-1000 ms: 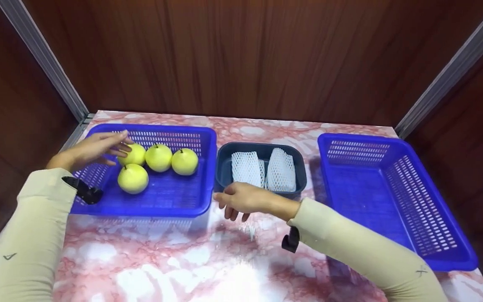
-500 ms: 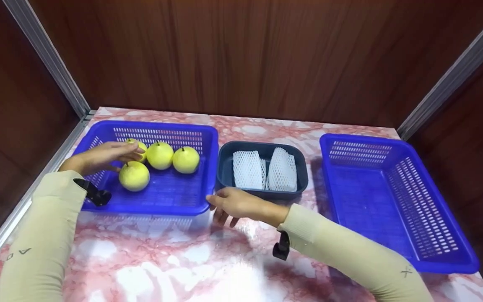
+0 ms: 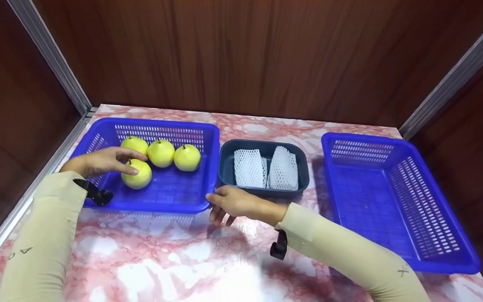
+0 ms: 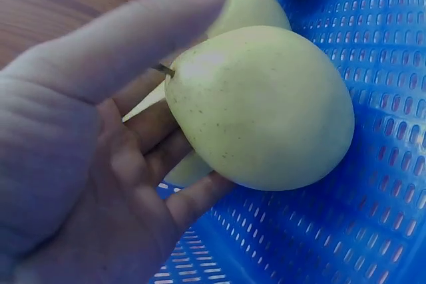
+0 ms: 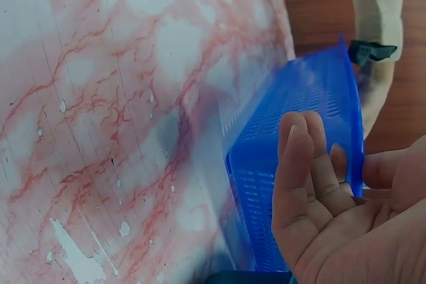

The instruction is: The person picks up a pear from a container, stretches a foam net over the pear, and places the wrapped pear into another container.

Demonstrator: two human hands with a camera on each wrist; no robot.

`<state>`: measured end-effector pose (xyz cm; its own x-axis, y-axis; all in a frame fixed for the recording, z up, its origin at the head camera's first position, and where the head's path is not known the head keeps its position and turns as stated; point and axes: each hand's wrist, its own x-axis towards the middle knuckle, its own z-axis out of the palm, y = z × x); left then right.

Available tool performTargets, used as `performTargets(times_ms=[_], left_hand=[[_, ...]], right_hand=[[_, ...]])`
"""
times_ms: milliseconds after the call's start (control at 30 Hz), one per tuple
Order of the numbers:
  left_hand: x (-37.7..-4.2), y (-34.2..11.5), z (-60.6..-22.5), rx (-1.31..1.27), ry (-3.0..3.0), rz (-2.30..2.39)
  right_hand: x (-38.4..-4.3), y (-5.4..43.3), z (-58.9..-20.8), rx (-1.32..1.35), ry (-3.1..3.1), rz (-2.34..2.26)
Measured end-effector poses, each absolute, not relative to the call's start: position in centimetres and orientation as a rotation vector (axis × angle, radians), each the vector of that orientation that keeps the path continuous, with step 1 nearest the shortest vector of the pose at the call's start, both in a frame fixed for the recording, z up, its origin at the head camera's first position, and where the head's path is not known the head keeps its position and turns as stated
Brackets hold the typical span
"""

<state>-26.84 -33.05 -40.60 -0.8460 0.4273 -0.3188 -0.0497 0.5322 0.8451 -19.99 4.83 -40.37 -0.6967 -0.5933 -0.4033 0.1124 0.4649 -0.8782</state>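
Observation:
A blue plastic basket [image 3: 153,207] on the left holds several yellow-green pears. My left hand [image 3: 101,161] reaches in at the nearest pear [image 3: 137,177], thumb over its stem side and fingers spread along its far side. In the left wrist view the fingers [image 4: 200,197] are loosely extended behind that pear [image 4: 266,111], and the thumb stands away from its skin. At the basket's front right corner, my right hand [image 3: 239,202] pinches the rim, as the right wrist view shows: thumb on one side, curled fingers [image 5: 293,177] on the other.
Between the baskets stands a dark tub [image 3: 304,167] with white foam net sleeves [image 3: 247,167] inside. A second blue basket [image 3: 363,201] lies to the right. Wooden panels [image 3: 241,54] enclose the back and sides of the marbled tabletop [image 3: 174,260].
My left hand has lowered from above the back pears toward the nearest pear. The right hand has shifted left from in front of the tub to the basket's corner.

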Motion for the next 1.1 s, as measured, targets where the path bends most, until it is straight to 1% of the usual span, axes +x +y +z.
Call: performTargets(times_ms=[200,600,1100], left_hand=[[-26.9,-32.9,-41.1,0.295,2.266,1.195],[-27.5,-32.2,-42.4,0.236,2.14,1.213],[-27.3,-31.8,-42.6,0.257,2.161,1.245]], right_hand=[[-20.0,4.8,-40.4,-0.401,1.995,-1.269],[-20.1,4.8,-40.2,-0.402,1.984,-1.271],[-20.3,4.9,-40.2,-0.401,1.964,-1.264]])
